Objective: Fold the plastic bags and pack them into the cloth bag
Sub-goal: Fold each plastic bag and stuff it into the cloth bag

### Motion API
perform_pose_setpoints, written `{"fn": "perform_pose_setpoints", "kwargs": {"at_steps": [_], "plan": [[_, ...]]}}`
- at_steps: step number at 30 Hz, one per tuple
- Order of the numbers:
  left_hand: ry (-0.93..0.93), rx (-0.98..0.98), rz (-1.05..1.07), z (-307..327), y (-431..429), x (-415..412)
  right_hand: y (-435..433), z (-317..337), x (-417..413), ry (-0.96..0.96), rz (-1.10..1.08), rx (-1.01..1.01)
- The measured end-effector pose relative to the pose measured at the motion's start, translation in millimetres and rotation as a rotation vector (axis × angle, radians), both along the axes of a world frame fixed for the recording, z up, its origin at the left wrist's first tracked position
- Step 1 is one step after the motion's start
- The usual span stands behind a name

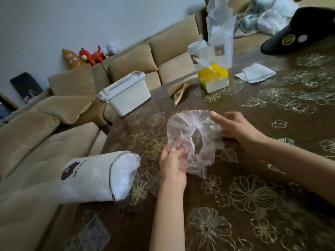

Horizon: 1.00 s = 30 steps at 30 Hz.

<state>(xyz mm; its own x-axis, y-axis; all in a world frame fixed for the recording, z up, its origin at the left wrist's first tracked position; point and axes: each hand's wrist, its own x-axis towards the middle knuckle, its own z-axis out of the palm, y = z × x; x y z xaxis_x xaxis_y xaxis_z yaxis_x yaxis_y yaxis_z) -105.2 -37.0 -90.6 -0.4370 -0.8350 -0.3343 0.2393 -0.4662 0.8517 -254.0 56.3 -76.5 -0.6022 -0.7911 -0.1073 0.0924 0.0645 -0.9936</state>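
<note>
A clear crumpled plastic bag (pixel 194 140) is lifted a little above the brown flowered table (pixel 272 187). My left hand (pixel 172 165) grips its lower left part, fingers curled round the film. My right hand (pixel 235 131) touches the bag's right edge with its fingers stretched out. The white cloth bag (pixel 94 178) with a bear print lies on its side at the table's left edge. Its zip is open and white plastic fills its mouth. More plastic bags (pixel 268 17) are heaped on the sofa at the back right.
A white lidded box (pixel 125 93), a yellow tissue box (pixel 213 78), an upright white plastic bag (pixel 220 31), a folded white cloth (pixel 255 72) and a black cap (pixel 301 31) sit at the table's far side. A beige sofa (pixel 45 142) runs along the left.
</note>
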Motion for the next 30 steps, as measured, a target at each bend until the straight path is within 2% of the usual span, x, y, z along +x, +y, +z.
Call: {"fn": "perform_pose_setpoints", "kwargs": {"at_steps": [2, 4, 6, 8, 10, 12, 14, 16, 17, 18, 20, 22, 24, 26, 28, 30], "plan": [[0.083, -0.002, -0.114, 2, 0, -5, 4, 7, -11, -0.098, 0.151, -0.021], [0.099, -0.006, -0.187, 2, -2, -6, 7, 10, -13, -0.102, 0.2, -0.04], [0.062, -0.028, -0.191, 1, -5, -6, 6, 8, -16, 0.036, 0.134, 0.01], [-0.005, -0.08, -0.152, -1, -8, -3, 5, 6, -19, 0.286, 0.043, 0.134], [-0.13, -0.184, -0.079, -2, -10, -3, 8, 9, -24, 0.39, 0.061, 0.234], [-0.313, -0.361, 0.022, -3, -8, -2, 12, 14, -26, 0.381, 0.145, 0.313], [-0.575, -0.639, 0.128, -6, -4, -2, 14, 16, -27, 0.504, 0.191, 0.413], [-0.847, -0.966, 0.221, -8, -2, 0, 14, 16, -29, 0.856, 0.14, 0.508], [-0.892, -1.117, 0.234, -6, 0, -2, 13, 13, -30, 1.04, 0.054, 0.508], [-0.896, -1.251, 0.192, -3, 2, -5, 12, 11, -30, 1.156, -0.05, 0.425], [-0.879, -1.474, -0.055, 6, 8, -12, 8, 12, -21, 1.171, -0.161, 0.11], [-0.809, -1.54, -0.349, 10, 16, -14, 6, 10, -8, 1.075, -0.03, -0.053], [-0.788, -1.437, -0.571, 4, 20, -6, 5, 1, 1, 1.005, 0.26, 0.048], [-0.999, -1.392, -0.726, -8, 21, 15, 3, -13, 0, 1.016, 0.513, 0.266], [-1.174, -1.427, -0.79, -17, 20, 36, -1, -19, -7, 1.137, 0.621, 0.382], [-1.221, -1.436, -0.77, -19, 19, 49, -3, -24, -14, 1.262, 0.654, 0.407]]}}
